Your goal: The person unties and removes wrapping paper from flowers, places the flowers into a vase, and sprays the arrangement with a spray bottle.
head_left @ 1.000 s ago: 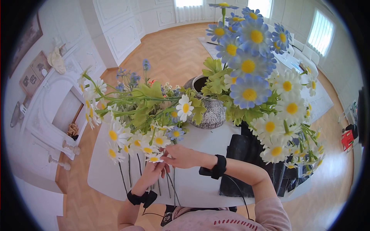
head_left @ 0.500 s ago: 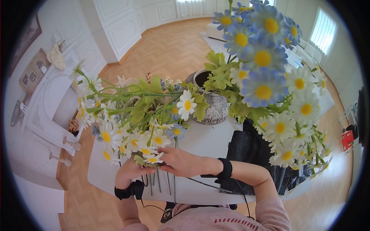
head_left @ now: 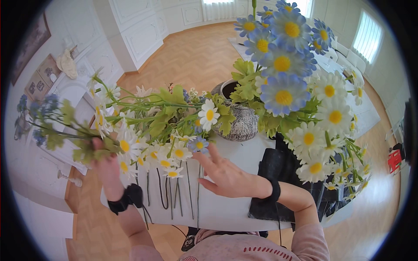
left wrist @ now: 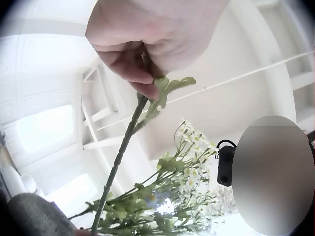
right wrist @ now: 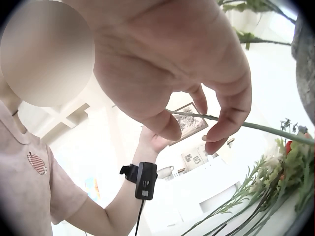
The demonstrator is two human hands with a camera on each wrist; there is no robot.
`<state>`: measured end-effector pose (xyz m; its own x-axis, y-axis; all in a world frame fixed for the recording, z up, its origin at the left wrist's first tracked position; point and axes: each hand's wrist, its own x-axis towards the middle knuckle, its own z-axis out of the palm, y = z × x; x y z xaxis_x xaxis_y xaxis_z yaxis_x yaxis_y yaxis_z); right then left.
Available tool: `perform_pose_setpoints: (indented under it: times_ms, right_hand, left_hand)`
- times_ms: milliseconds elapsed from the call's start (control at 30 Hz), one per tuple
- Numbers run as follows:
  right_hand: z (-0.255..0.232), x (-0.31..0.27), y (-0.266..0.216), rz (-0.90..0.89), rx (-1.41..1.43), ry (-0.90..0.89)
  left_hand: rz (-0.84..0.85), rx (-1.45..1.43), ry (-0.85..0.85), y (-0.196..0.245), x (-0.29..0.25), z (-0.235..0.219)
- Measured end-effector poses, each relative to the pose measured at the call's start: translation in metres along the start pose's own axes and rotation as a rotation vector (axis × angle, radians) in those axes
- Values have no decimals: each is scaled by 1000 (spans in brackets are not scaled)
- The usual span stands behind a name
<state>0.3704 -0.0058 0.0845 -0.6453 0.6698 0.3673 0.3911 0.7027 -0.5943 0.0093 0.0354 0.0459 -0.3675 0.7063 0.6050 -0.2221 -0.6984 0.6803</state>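
At the far left in the head view, my left hand (head_left: 106,172) grips a leafy spray with small blue flowers (head_left: 48,104). The left wrist view has the left hand (left wrist: 157,39) pinching its green stem (left wrist: 117,160) beside a leaf. My right hand (head_left: 230,177) is raised over the table, fingers spread, just below a blue flower (head_left: 199,144) among white daisies (head_left: 179,152). In the right wrist view, the right hand (right wrist: 182,64) has thumb and fingers apart, with a thin stem (right wrist: 275,132) passing between or behind them; contact is unclear.
A textured grey vase (head_left: 239,124) stands behind the daisies. Large blue flowers (head_left: 283,63) and white daisies (head_left: 335,116) rise at the right. Several stems (head_left: 189,191) cross the white table (head_left: 226,209); dark wrapping sheets (head_left: 274,182) lie at its right.
My left hand has swung left and up, bringing the small-blue-flowered spray into view. The right hand has parted from it, shifted right and spread its fingers.
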Motion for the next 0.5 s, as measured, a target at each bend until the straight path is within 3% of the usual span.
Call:
perform_pose_setpoints:
  times_ms: [67,167,267,433,500]
  right_hand:
    - [-6,-9,4,3,-32,32]
    - [-10,-23,15,28,139,-29]
    - [-4,-36,31,-45,40,-82]
    - [-2,-48,29,63,-36,-132]
    - [-5,-46,25,56,-31,-122]
  left_hand:
    - [9,169,260,33,23,23]
    - [82,168,266,44,42,42]
    - [196,170,283,52,55,53]
    - [345,154,277,49,66,66]
    - [447,378,151,33,69,61]
